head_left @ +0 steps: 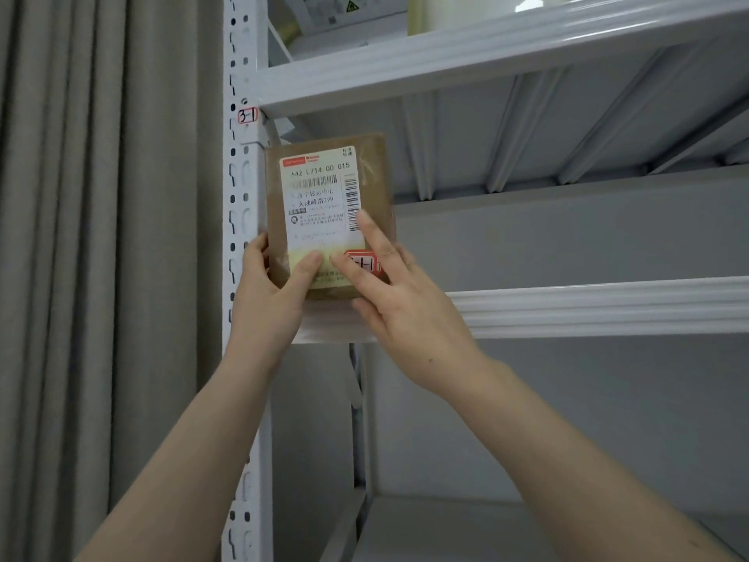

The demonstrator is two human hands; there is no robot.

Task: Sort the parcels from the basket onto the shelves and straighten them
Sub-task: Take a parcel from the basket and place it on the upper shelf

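One parcel (324, 196), two hands (267, 302) (405, 314), perhaps three shelves (608, 306).

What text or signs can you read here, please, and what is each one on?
"3-1": tag on the shelf post.
"A42 L714 00 015": label on the parcel; first characters blurred.
"299": same label, after blurred Chinese characters.
Unreadable: red sticker, partly under the right hand.
On the box up top: warning triangle, print too small.

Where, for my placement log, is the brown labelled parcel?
Head view, left of centre: brown labelled parcel upright at white metal shelf's left end, between left hand and right hand.
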